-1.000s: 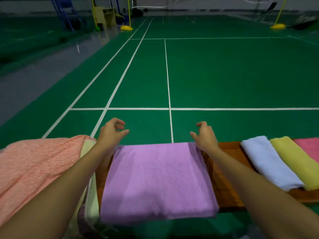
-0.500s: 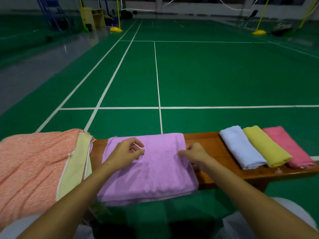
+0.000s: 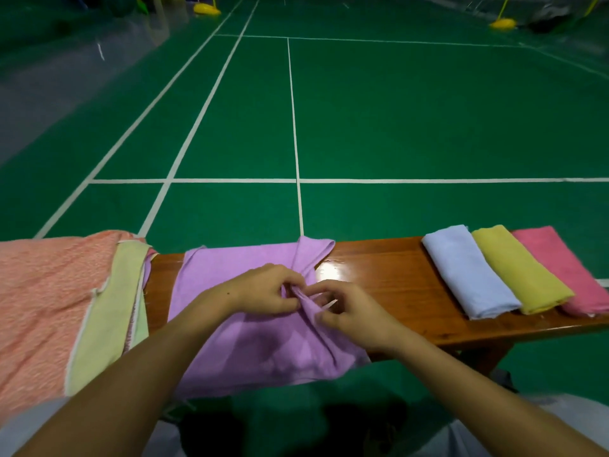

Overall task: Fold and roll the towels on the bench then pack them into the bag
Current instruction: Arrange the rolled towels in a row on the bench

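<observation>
- We are sitting at the wooden bench (image 3: 395,285), running nine to three o'clock.
- An orange towel (image 3: 43,301) is lying at nine o'clock.
- The purple towel (image 3: 230,341) is lying centred, bunching.
- Blue (image 3: 468,275), yellow (image 3: 517,268) and pink (image 3: 566,262) folded towels are sitting at three o'clock.
- Our left hand (image 3: 263,290) and right hand (image 3: 352,311) are pinching its gathered fold.

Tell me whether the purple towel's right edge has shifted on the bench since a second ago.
Yes. The purple towel is bunched inward to the left, baring more bench toward the blue towel; both hands pinch it.
</observation>
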A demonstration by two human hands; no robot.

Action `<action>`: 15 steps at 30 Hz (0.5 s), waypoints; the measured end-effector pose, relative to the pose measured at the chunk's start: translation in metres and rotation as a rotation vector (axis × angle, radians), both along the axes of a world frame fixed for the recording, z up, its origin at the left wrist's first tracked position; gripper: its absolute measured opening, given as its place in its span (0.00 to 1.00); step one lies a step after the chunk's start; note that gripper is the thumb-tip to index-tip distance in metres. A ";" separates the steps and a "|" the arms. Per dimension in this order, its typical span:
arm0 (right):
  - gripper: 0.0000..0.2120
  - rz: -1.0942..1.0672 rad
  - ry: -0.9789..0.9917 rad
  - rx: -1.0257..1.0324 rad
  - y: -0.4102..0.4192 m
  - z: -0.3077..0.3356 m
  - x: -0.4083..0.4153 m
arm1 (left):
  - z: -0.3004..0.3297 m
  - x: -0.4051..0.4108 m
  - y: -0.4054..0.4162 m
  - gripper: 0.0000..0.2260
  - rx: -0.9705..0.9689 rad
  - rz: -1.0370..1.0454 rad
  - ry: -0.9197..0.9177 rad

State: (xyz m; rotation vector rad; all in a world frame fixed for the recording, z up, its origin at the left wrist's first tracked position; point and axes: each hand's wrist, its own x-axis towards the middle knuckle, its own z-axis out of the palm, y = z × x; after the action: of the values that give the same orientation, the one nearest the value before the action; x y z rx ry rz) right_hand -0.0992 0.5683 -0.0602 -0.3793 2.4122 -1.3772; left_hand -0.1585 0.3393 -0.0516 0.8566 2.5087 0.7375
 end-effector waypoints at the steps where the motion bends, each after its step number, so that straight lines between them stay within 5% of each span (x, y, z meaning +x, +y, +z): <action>1: 0.18 -0.002 -0.041 -0.012 0.005 0.000 0.001 | -0.001 -0.002 -0.002 0.05 0.012 0.015 0.019; 9: 0.08 0.047 -0.159 -0.056 0.044 -0.010 0.019 | 0.010 -0.004 -0.020 0.06 0.321 0.225 -0.088; 15: 0.05 -0.026 0.013 0.000 0.044 -0.011 0.007 | 0.021 0.009 -0.019 0.02 0.520 0.297 -0.263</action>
State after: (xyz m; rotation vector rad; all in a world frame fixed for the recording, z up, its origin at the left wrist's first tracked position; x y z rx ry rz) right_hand -0.0919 0.6120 -0.0709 -0.3595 2.4361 -1.3898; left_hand -0.1498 0.3207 -0.0305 0.4916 2.2560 1.5381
